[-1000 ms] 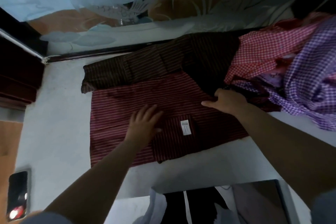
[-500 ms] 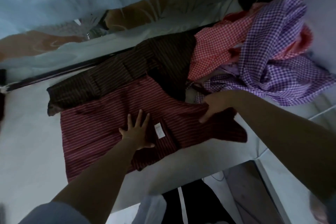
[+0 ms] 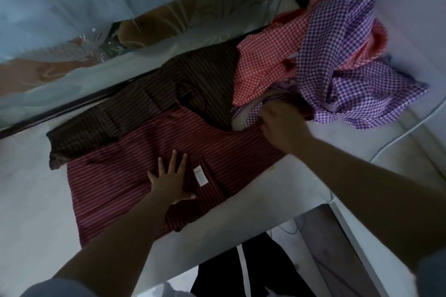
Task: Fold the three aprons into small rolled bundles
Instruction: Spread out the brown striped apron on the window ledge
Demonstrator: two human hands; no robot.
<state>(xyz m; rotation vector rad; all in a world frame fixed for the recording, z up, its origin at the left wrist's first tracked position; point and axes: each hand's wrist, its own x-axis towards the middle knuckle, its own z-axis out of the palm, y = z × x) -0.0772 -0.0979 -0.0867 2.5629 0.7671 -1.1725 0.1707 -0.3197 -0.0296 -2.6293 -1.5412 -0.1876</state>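
- Striped maroon apron [image 3: 135, 176] lies flat on the table [image 3: 31, 200], long axis running eight to two o'clock.
- Left hand [image 3: 171, 178] presses it, fingers spread.
- Right hand [image 3: 282, 123], nearer the two o'clock corner, pinches that edge.

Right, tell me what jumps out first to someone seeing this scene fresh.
A dark red striped apron lies spread flat on the white table, the left hand pressed open on it beside a white label. At the far right, a crumpled heap of red checked cloth and purple checked cloth draws the eye, with the right hand at its edge.
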